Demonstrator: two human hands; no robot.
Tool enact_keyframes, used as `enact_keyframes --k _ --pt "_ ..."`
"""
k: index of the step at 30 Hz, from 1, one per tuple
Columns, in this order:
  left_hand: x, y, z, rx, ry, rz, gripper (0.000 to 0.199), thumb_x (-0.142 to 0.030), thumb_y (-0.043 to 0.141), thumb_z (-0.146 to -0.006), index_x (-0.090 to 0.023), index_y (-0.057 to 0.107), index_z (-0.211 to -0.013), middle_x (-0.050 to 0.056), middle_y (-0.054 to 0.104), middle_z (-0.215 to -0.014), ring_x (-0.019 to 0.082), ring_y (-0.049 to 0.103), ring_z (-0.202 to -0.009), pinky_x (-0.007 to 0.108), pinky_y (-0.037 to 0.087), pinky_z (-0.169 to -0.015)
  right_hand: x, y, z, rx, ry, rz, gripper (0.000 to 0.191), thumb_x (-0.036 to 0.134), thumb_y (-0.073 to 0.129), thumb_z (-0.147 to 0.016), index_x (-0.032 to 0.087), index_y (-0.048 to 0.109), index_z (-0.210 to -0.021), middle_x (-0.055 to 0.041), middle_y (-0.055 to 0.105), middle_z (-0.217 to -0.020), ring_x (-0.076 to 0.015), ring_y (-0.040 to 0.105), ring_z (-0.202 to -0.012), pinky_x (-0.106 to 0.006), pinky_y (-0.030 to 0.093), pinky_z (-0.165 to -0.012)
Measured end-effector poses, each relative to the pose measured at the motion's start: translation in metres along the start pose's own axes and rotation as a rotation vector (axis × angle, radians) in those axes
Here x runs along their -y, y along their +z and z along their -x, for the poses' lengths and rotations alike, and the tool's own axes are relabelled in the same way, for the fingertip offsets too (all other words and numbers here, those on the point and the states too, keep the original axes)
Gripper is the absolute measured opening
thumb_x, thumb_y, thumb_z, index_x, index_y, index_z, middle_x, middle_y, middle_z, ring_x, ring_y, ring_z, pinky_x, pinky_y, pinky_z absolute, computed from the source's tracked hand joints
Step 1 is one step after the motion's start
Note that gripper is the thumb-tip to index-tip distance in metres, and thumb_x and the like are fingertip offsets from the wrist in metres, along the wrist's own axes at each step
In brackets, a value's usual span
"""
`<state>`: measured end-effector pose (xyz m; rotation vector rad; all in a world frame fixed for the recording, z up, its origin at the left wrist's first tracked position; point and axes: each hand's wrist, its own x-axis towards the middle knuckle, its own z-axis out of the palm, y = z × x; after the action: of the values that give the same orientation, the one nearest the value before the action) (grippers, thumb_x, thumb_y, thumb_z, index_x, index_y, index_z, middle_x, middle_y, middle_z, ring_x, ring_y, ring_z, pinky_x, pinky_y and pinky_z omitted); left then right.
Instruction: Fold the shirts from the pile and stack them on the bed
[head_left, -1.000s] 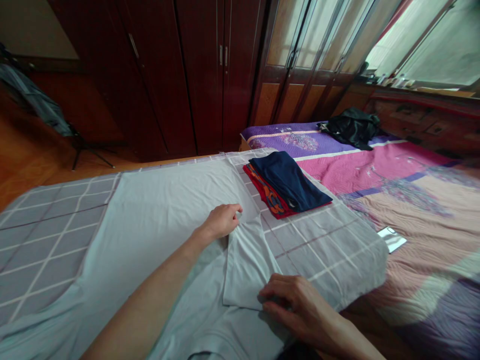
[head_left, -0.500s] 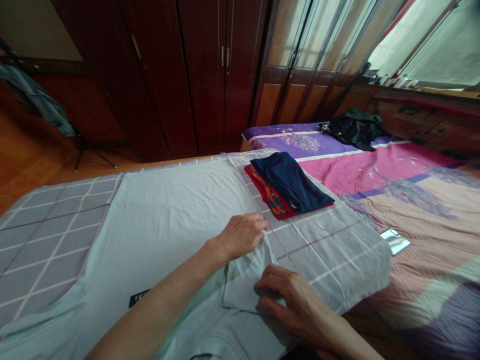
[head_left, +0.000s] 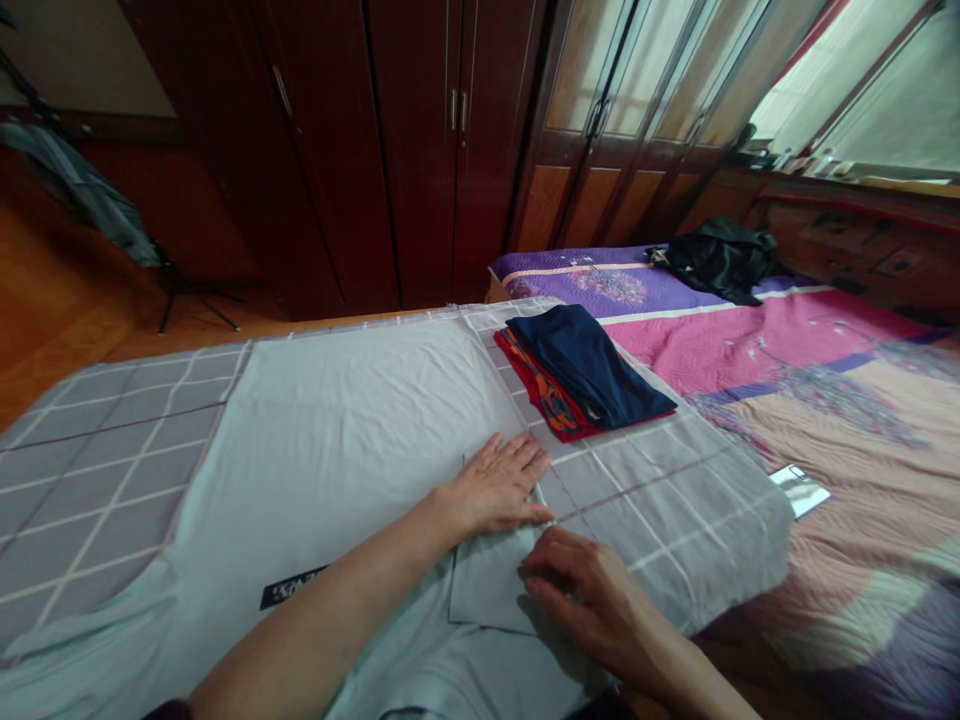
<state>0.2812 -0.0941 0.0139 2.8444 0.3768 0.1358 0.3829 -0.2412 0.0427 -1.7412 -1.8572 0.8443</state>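
A pale grey-green T-shirt (head_left: 360,410) lies spread on the bed, with a dark printed label (head_left: 289,588) on its chest, partly hidden by my left forearm. One sleeve (head_left: 487,585) is folded inward over the body. My left hand (head_left: 504,485) presses flat on the shirt's right edge, just above that sleeve, fingers stretched out. Close beside it, my right hand (head_left: 581,590) is curled at the sleeve's outer edge, thumb and fingertips drawn together on the cloth. The neckline (head_left: 424,695) shows at the bottom of the view.
A folded stack of navy (head_left: 592,355) and red-orange clothes (head_left: 536,385) sits right of the shirt. A phone (head_left: 801,490) lies on the patterned bedspread (head_left: 840,440), with a black garment (head_left: 720,258) farther back. Dark wardrobes (head_left: 420,150) stand behind, and a tripod (head_left: 199,295) at left.
My left hand has flattened from a curled grip at the shirt's edge, with its fingers now extended. My right hand has barely shifted. More of the dark label shows.
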Motion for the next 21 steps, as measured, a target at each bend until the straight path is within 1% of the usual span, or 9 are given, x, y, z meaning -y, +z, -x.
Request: enact_keyframes --k 2,4,6,9,11,13,15,18,21 --pt "0.003 0.008 -0.001 0.029 -0.02 0.013 0.074 -0.061 0.036 -0.09 -0.013 0.023 -0.145 0.016 0.018 -0.153 0.026 0.008 -0.143 0.048 0.006 -0.114 0.002 -0.001 0.0 0.046 0.018 0.028 0.018 0.019 0.049 -0.084 0.017 0.067 -0.081 -0.0034 0.061 -0.079 -0.0137 0.057 -0.07 -0.025 0.04 -0.063" --pt "0.009 0.012 -0.002 0.032 -0.044 0.033 0.077 -0.063 0.033 -0.09 -0.013 0.017 -0.147 0.016 0.011 -0.155 0.026 0.002 -0.143 0.049 0.003 -0.114 0.002 -0.002 0.001 0.077 0.02 0.039 0.017 0.019 0.05 -0.083 0.017 0.067 -0.081 -0.0026 0.061 -0.078 -0.0129 0.056 -0.068 -0.024 0.039 -0.062" --pt "0.015 0.011 -0.003 0.054 -0.059 0.053 0.076 -0.06 0.035 -0.09 -0.013 0.017 -0.147 0.016 0.01 -0.155 0.026 0.003 -0.143 0.049 0.003 -0.114 0.001 -0.002 0.003 0.105 0.034 0.036 0.016 0.018 0.051 -0.083 0.017 0.066 -0.078 -0.0018 0.061 -0.077 -0.0122 0.056 -0.067 -0.024 0.037 -0.061" --pt "0.023 0.005 -0.003 0.07 -0.12 0.044 0.066 -0.042 0.041 -0.091 -0.015 0.019 -0.147 0.015 0.012 -0.155 0.026 0.006 -0.143 0.049 0.006 -0.114 -0.002 -0.003 0.005 0.142 0.058 0.019 0.014 0.019 0.052 -0.082 0.018 0.065 -0.078 -0.0008 0.061 -0.074 -0.0118 0.056 -0.065 -0.023 0.036 -0.059" --pt "0.023 0.0 -0.001 0.062 -0.153 0.02 0.062 -0.029 0.041 -0.09 -0.014 0.021 -0.146 0.015 0.012 -0.155 0.026 0.006 -0.143 0.049 0.006 -0.114 -0.005 -0.004 0.005 0.161 0.061 0.004 0.014 0.02 0.052 -0.082 0.018 0.066 -0.079 -0.001 0.061 -0.074 -0.0118 0.056 -0.064 -0.023 0.037 -0.059" --pt "0.02 -0.003 0.0 0.041 -0.148 -0.002 0.059 -0.026 0.04 -0.091 -0.011 0.023 -0.145 0.016 0.013 -0.154 0.026 0.005 -0.143 0.048 0.006 -0.114 -0.008 -0.004 0.002 0.166 0.046 -0.014 0.017 0.022 0.05 -0.084 0.018 0.066 -0.08 -0.0019 0.062 -0.074 -0.0123 0.057 -0.065 -0.023 0.039 -0.06" --pt "0.014 -0.004 0.001 0.009 -0.092 -0.007 0.06 -0.035 0.038 -0.094 -0.01 0.021 -0.146 0.016 0.013 -0.154 0.025 0.003 -0.143 0.048 0.004 -0.114 -0.012 -0.003 -0.002 0.15 0.006 -0.029 0.02 0.024 0.047 -0.085 0.017 0.065 -0.082 -0.0033 0.063 -0.076 -0.0134 0.058 -0.068 -0.024 0.041 -0.062" --pt "0.006 0.003 0.001 0.018 -0.03 0.012 0.074 -0.057 0.035 -0.092 -0.012 0.018 -0.147 0.015 0.014 -0.154 0.023 0.002 -0.143 0.048 0.002 -0.114 -0.02 0.0 -0.006 0.141 -0.041 -0.014 0.019 0.026 0.046 -0.086 0.018 0.063 -0.082 -0.0038 0.063 -0.075 -0.014 0.059 -0.066 -0.024 0.043 -0.06" --pt "0.005 0.014 -0.003 0.035 -0.044 0.033 0.079 -0.064 0.032 -0.089 -0.013 0.018 -0.147 0.013 0.014 -0.155 0.022 0.003 -0.143 0.048 0.0 -0.114 -0.035 0.003 -0.006 0.18 -0.086 0.05 0.018 0.027 0.047 -0.088 0.021 0.063 -0.083 -0.0031 0.064 -0.075 -0.0134 0.061 -0.064 -0.022 0.046 -0.058"
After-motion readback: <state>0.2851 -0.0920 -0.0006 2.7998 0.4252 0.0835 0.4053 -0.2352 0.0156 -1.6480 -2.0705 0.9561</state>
